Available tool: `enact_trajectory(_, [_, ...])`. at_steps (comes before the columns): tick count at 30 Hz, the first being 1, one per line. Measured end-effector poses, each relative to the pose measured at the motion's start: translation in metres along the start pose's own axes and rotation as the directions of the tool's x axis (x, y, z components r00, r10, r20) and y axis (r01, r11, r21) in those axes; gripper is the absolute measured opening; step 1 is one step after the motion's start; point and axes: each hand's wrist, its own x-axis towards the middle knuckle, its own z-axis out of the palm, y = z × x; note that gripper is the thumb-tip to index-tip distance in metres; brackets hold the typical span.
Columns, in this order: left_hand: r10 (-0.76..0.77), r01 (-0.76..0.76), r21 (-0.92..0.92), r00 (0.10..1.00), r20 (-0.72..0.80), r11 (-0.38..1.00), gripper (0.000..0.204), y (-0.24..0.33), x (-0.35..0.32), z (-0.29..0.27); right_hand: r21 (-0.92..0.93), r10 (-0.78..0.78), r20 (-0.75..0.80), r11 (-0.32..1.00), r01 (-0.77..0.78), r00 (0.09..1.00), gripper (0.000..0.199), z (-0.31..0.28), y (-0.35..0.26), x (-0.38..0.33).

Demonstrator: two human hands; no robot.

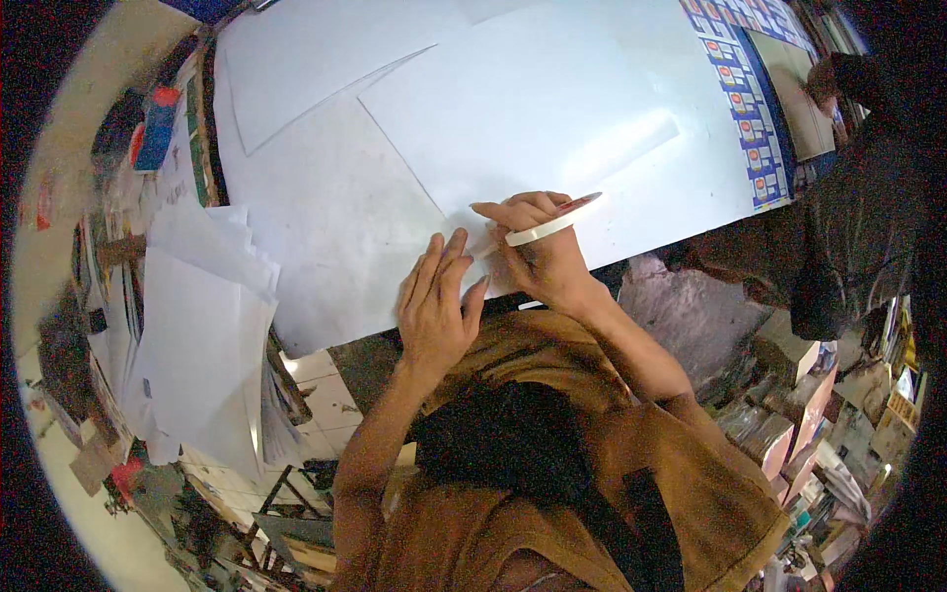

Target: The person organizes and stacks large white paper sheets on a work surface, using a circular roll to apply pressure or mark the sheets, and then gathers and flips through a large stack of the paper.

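Observation:
My right hand (546, 255) grips a thin roll of white tape (554, 223), tilted and seen nearly edge-on, above the near edge of the table. Close beside it on the left, my left hand (435, 308) has its fingers stretched out over the white tabletop. A faint pale strip seems to run between the two hands, but I cannot make it out clearly. Just beyond my hands lies a large white sheet (513, 123), its near corner by my fingertips. Another white sheet (296, 74) lies at the far left, with a curved edge.
White papers (197, 326) are stacked left of the table (326, 296). Printed blue-and-white sheets (750, 128) lie along the table's right end. A person in dark clothes (853, 217) is beyond that end. Bundled paper and boxes (779, 434) crowd the lower right.

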Motion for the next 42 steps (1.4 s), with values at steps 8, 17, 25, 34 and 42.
enact_trajectory(8, [0.017, -0.017, -0.004, 1.000, 0.023, 1.000, 0.035, -0.001, 0.000, 0.001, -0.005, -0.011, -0.012, 1.000, 0.011, 1.000, 0.038, 0.002, 0.003, 0.000])
enact_trajectory(17, [-0.002, -0.006, 0.105, 0.997, 0.080, 0.994, 0.026, 0.007, 0.003, -0.002, -0.032, 0.021, -0.035, 0.999, -0.022, 0.999, 0.038, 0.000, 0.003, -0.002])
enact_trajectory(25, [-0.054, 0.050, 0.085, 0.997, 0.048, 0.995, 0.023, 0.007, 0.002, 0.002, -0.228, 0.118, -0.273, 0.956, -0.184, 0.955, 0.037, -0.048, 0.022, -0.004])
enact_trajectory(34, [-0.051, 0.038, 0.128, 0.994, 0.097, 0.991, 0.024, 0.009, 0.001, 0.003, -0.160, 0.168, -0.334, 0.960, -0.231, 0.927, 0.037, -0.076, 0.070, -0.002])
enact_trajectory(42, [-0.038, 0.029, 0.094, 0.995, 0.094, 0.995, 0.022, 0.010, 0.002, 0.003, -0.283, 0.231, -0.232, 0.913, -0.293, 0.945, 0.039, -0.074, 0.071, -0.002])
